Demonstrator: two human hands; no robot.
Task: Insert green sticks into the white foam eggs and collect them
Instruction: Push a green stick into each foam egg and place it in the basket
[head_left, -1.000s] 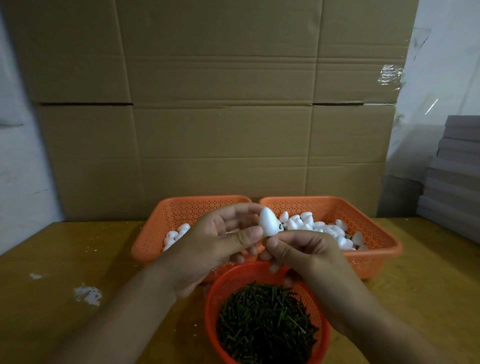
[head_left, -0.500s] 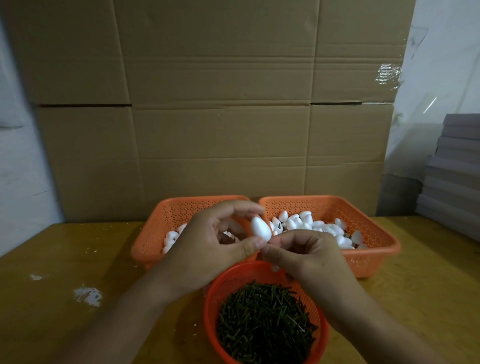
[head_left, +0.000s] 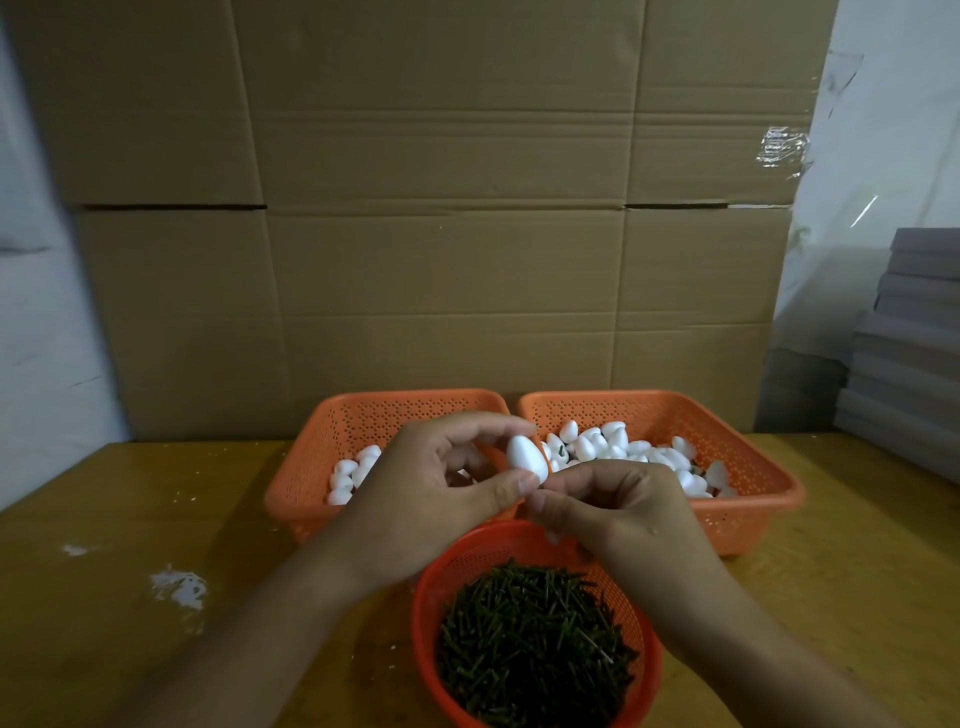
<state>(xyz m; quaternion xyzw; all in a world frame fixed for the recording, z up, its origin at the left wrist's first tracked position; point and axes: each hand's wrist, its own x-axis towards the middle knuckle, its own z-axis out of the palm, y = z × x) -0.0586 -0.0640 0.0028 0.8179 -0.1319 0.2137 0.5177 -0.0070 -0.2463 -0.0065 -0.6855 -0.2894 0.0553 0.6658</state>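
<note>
The foam egg (head_left: 527, 458) has been tipped from upright to leaning left and lowered slightly, pinched now between left thumb and forefinger; the right hand (head_left: 618, 512) has been drawn beneath it.

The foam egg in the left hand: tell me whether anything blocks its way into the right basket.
Nothing visible does. The foam egg, pinched by the left hand, sits beside the right basket; only the right hand is close.

Tall cardboard sheets (head_left: 447, 218) behind a worn yellow wooden table (head_left: 104, 545), grey stacked boards (head_left: 914, 332) right.
</note>
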